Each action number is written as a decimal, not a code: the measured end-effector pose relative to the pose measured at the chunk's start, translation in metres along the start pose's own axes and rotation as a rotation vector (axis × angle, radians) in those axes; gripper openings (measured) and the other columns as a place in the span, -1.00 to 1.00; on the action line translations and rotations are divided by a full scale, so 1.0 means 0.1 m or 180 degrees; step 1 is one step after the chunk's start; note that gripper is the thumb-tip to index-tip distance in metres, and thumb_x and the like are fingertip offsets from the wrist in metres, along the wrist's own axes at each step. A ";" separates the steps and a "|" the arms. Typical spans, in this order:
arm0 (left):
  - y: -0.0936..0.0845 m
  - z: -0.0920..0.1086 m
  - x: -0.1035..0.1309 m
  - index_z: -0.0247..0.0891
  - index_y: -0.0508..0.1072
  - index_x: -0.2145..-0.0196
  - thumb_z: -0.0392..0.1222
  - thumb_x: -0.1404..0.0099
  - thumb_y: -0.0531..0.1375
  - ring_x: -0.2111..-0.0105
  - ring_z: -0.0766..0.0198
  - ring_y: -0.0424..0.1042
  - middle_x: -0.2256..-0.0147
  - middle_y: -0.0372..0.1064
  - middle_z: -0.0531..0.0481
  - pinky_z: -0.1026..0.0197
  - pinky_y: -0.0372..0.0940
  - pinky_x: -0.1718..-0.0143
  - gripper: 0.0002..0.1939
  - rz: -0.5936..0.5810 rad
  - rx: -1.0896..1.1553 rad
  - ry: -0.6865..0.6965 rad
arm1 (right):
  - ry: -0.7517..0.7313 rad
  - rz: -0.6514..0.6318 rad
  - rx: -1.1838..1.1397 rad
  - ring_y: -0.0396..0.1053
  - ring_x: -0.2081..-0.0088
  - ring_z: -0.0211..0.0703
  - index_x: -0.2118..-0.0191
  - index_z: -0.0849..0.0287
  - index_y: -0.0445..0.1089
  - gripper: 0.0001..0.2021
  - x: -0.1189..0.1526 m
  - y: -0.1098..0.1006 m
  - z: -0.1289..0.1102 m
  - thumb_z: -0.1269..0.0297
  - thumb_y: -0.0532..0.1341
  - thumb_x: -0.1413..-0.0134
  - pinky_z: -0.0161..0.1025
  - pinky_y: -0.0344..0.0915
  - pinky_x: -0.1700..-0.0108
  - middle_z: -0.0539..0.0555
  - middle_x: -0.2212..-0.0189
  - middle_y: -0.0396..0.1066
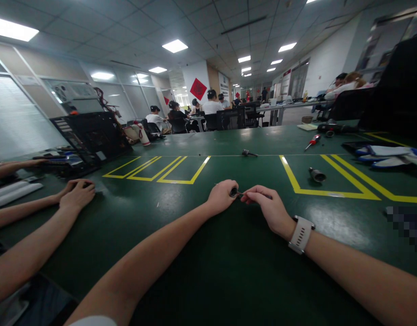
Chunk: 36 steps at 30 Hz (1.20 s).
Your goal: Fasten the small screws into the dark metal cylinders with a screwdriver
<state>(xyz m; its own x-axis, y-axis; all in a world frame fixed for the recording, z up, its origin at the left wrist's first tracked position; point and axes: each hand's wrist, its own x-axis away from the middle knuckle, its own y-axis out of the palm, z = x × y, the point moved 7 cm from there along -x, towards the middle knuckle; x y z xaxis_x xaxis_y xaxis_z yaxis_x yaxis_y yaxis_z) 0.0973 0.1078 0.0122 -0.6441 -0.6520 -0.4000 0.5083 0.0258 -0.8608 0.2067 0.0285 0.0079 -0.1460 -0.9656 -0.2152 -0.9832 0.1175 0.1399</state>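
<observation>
In front of me, above the green table (181, 213), my left hand (222, 197) is wrapped round a dark, round metal part (233, 192). The part's hollow end faces right. My right hand (266, 206), with a pale watch on its wrist, pinches a thin dark tool whose kind I cannot make out. The tool's tip is at the mouth of the metal part; whether it sits inside is unclear. Beyond my hands lie a dark cone-shaped metal piece (317, 174) and a smaller dark metal piece with a stem (249, 153).
Yellow tape outlines (337, 194) mark the table. A red screwdriver (312, 142), a dark power tool (334, 128) and blue-white gloves (388, 154) lie at the right. A co-worker's hands (76, 194) rest at the left, near an opened computer case (93, 136).
</observation>
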 end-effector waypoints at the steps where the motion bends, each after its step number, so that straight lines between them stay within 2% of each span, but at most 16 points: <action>1: 0.00 0.00 0.00 -0.27 0.32 0.46 -0.27 -0.09 0.17 0.44 0.32 0.24 0.47 0.24 0.07 0.29 0.10 0.43 -0.95 0.0008 0.0026 -0.0007 | 0.0022 -0.0006 -0.0029 0.36 0.37 -0.15 0.49 0.18 0.48 -0.88 0.00 0.00 0.01 0.32 0.21 0.06 -0.14 0.21 0.22 0.03 0.50 0.46; 9: 0.00 -0.04 -0.03 -0.30 0.28 0.53 -0.26 -0.07 0.19 0.50 0.38 0.19 0.53 0.19 0.13 0.32 0.08 0.46 -0.87 0.0089 0.0762 0.0031 | 0.0308 -0.0050 -0.0558 0.38 0.42 -0.18 0.49 0.22 0.47 -0.88 -0.07 -0.04 0.11 0.32 0.19 0.12 -0.17 0.26 0.28 0.09 0.49 0.49; 14: 0.00 -0.04 -0.03 -0.31 0.27 0.53 -0.24 -0.07 0.19 0.51 0.41 0.17 0.54 0.17 0.14 0.33 0.07 0.47 -0.86 0.0087 0.1097 0.0066 | 0.0307 0.0002 -0.0604 0.38 0.44 -0.18 0.49 0.22 0.46 -0.88 -0.08 -0.05 0.11 0.32 0.20 0.12 -0.16 0.27 0.29 0.10 0.51 0.49; 18: -0.01 -0.03 -0.02 -0.30 0.27 0.52 -0.21 -0.09 0.18 0.51 0.39 0.18 0.53 0.17 0.13 0.32 0.08 0.47 -0.85 0.0079 0.0950 0.0035 | 0.0099 0.0091 -0.0427 0.37 0.40 -0.17 0.49 0.20 0.45 -0.88 -0.06 -0.07 0.06 0.32 0.18 0.08 -0.17 0.26 0.27 0.06 0.51 0.47; 25: -0.01 0.03 -0.01 -0.27 0.31 0.48 -0.30 -0.08 0.16 0.44 0.33 0.23 0.47 0.22 0.08 0.29 0.10 0.43 -0.96 0.0019 0.0145 0.0085 | -0.0040 0.0021 -0.0022 0.35 0.39 -0.14 0.50 0.18 0.48 -0.89 0.01 0.00 -0.03 0.31 0.22 0.08 -0.14 0.22 0.24 0.03 0.52 0.46; 36: 0.01 -0.05 -0.04 -0.31 0.28 0.52 -0.27 -0.07 0.18 0.50 0.40 0.19 0.53 0.18 0.14 0.33 0.10 0.45 -0.88 0.0070 0.0807 -0.0013 | 0.0421 0.0021 -0.0657 0.37 0.43 -0.18 0.49 0.23 0.46 -0.88 -0.06 -0.03 0.09 0.30 0.23 0.15 -0.17 0.26 0.29 0.10 0.51 0.49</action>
<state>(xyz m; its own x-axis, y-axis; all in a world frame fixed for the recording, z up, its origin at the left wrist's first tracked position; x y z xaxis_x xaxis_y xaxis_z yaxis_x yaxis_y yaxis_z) 0.0971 0.1141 0.0113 -0.6293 -0.6564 -0.4161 0.6497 -0.1505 -0.7452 0.2100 0.0359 0.0000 -0.1234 -0.9885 -0.0870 -0.9370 0.0872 0.3384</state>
